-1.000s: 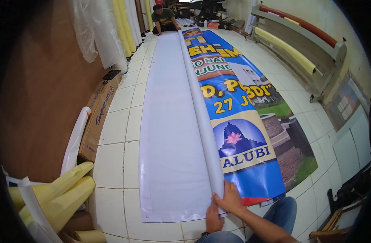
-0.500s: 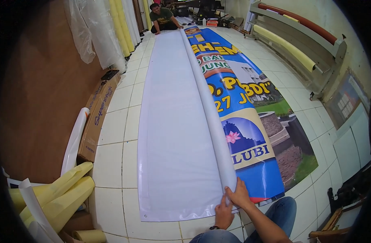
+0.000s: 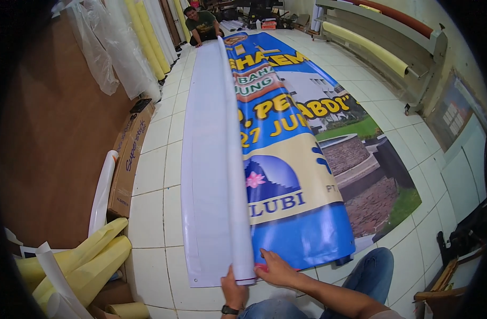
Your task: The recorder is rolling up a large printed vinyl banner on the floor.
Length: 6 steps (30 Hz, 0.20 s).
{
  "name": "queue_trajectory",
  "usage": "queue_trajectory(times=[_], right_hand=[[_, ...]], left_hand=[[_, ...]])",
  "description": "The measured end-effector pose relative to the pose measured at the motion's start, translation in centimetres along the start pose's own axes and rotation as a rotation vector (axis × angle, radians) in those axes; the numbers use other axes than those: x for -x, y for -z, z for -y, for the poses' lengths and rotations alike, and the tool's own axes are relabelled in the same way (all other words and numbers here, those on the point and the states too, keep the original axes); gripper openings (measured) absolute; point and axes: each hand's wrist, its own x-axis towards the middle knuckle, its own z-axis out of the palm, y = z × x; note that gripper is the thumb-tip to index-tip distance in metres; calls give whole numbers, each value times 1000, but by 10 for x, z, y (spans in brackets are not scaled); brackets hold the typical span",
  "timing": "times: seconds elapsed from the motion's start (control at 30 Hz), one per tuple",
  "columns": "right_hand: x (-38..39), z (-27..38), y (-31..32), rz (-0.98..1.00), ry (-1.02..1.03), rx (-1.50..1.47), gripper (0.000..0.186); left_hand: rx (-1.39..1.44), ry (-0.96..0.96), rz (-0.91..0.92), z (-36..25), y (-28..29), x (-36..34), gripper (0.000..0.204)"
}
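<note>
A long vinyl banner [image 3: 302,234] stretches away from me, its printed blue, cream and yellow side up on the right. Its white back [image 3: 211,175] faces up on the left, and a rounded white fold [image 3: 239,212] runs lengthwise between the two. At the near end of this fold, my left hand [image 3: 234,290] is closed on the banner, its fingertips partly hidden. Just right of it, my right hand [image 3: 276,271] rests against the fold and the printed face, thumb and forefinger spread apart.
At the far end another person [image 3: 202,25] crouches with hands on the banner. Yellow and white rolls [image 3: 102,255] and a long cardboard box [image 3: 129,159] lie along the left. A roll stand [image 3: 381,48] stands at the right wall, a wooden frame [image 3: 440,290] near right.
The fold has shifted left along the banner, showing more print and less white back. Both my hands have moved left with its near end. The view has shifted slightly.
</note>
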Motion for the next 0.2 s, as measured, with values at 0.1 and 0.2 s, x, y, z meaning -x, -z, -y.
queue_trajectory(times=[0.1, 0.2], right_hand=[[7, 10, 13, -30, -8, 138, 75], [2, -9, 9, -112, 29, 405, 74]], left_hand=[[-229, -69, -155, 60, 40, 4, 62], [-462, 86, -168, 108, 96, -1, 72]])
